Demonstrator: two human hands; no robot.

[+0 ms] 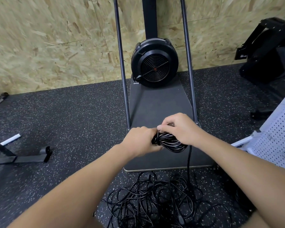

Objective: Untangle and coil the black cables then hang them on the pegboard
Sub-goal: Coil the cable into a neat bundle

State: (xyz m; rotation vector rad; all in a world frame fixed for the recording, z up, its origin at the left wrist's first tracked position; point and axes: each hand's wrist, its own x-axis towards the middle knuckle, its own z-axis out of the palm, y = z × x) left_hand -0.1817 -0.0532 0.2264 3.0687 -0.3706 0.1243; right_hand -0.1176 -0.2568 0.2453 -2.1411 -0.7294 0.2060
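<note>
Both of my hands are together at centre frame, closed on one coiled black cable (169,142). My left hand (141,140) grips the left end of the coil, fingers wrapped round it. My right hand (179,129) sits over the top and right side, fingers curled, thumb and forefinger pinching near the top of the bundle. The coil is held in the air above the dark base plate (155,104) of a fan machine (155,63).

One loose strand (189,162) hangs from the right side of the coil straight down to the floor. It runs into a tangled pile of black cables (155,199) lying on the speckled rubber floor (64,120), just in front of the plate's near edge.

A white pegboard (276,137) stands at the right edge, tilted in the view. I cannot tell whether anything hangs on it. The wall behind is chipboard (48,38).
</note>
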